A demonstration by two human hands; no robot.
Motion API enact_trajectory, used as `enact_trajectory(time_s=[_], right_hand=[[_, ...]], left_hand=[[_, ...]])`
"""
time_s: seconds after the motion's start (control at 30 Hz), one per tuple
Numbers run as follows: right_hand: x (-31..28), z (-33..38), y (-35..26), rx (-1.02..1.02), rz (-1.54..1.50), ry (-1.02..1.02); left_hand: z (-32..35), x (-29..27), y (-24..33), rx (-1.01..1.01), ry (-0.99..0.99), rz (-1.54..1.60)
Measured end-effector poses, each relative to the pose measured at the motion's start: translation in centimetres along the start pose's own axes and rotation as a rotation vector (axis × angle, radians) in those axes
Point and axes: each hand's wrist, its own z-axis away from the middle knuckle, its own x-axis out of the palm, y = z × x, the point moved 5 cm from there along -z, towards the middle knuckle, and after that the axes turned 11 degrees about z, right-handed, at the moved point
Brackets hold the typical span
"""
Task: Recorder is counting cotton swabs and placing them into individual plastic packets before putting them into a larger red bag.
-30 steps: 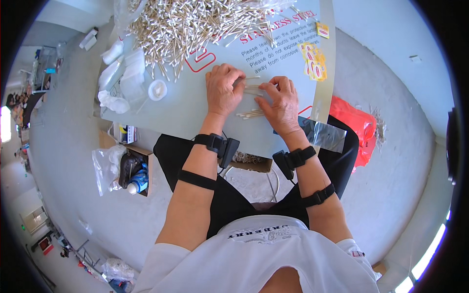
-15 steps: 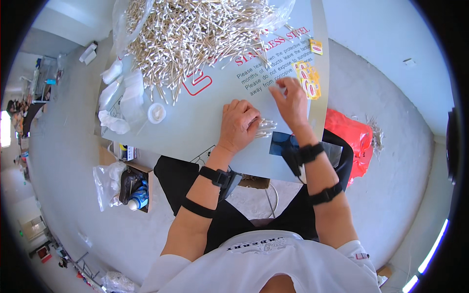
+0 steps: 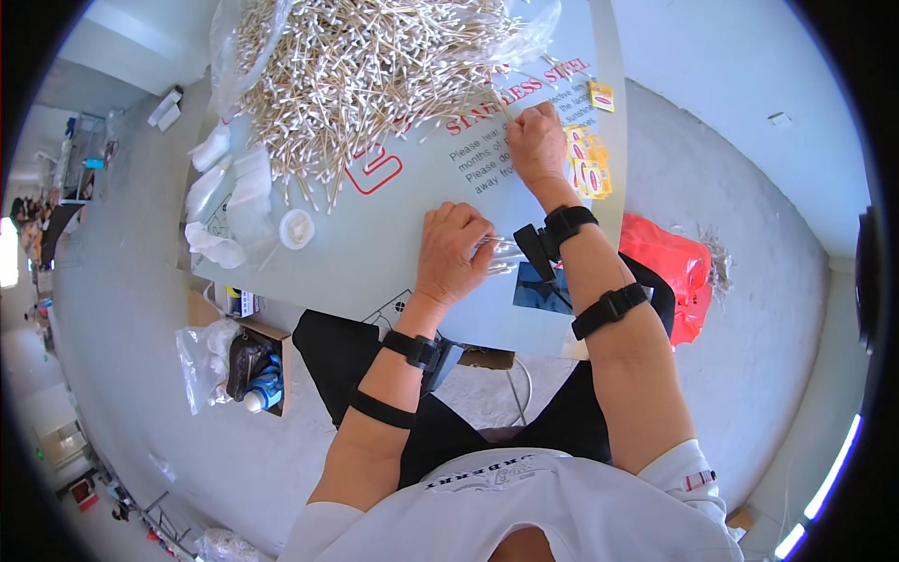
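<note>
My left hand (image 3: pixel 453 251) rests low over the table (image 3: pixel 356 253), fingers curled round a small bunch of cotton swabs (image 3: pixel 506 257) whose ends stick out on its right. Farther out, my right hand (image 3: pixel 537 142) is closed, its fingertips at the right fringe of a big heap of cotton swabs (image 3: pixel 375 75). Whatever those fingertips pinch is hidden. Just right of that hand lie small yellow labels (image 3: pixel 590 176), overlapping one another, with a single yellow label (image 3: pixel 601 96) farther off.
Clear plastic bags (image 3: pixel 251 178) and a small round white tub (image 3: pixel 297 229) lie left of the heap. A dark blue photo-like card (image 3: pixel 538 288) sits at the near edge. Beyond the table's right side is a red plastic bag (image 3: pixel 665 272); at lower left stands an open box (image 3: pixel 272 370).
My right hand has moved away from me, from beside the labels to the fringe of the swab heap, and its fingers have closed. The left hand stays nearly in place with the bunch.
</note>
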Motion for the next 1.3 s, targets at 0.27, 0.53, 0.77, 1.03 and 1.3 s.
enact_trajectory(time_s=[0.27, 0.53, 0.77, 1.03, 1.3], right_hand=[[-1.4, 1.2, 2.0, 0.035, -0.34, -0.051], [-4.7, 8.3, -1.6, -0.553, -0.154, -0.062], [-5.8, 11.7, 0.5, -0.445, -0.276, -0.091], [-5.5, 15.8, 1.4, -0.001, -0.815, -0.039], [-4.9, 17.8, 2.4, 0.24, -1.119, 0.063]], left_hand=[[0.3, 0.1, 0.0, -0.01, -0.02, -0.009], [0.0, 1.1, 0.1, 0.025, 0.025, -0.322], [1.2, 1.7, -0.3, -0.024, -0.125, -0.39], [4.4, 2.2, 1.8, -0.068, -0.221, -0.362], [4.1, 4.4, 1.9, -0.065, -0.013, -0.263]])
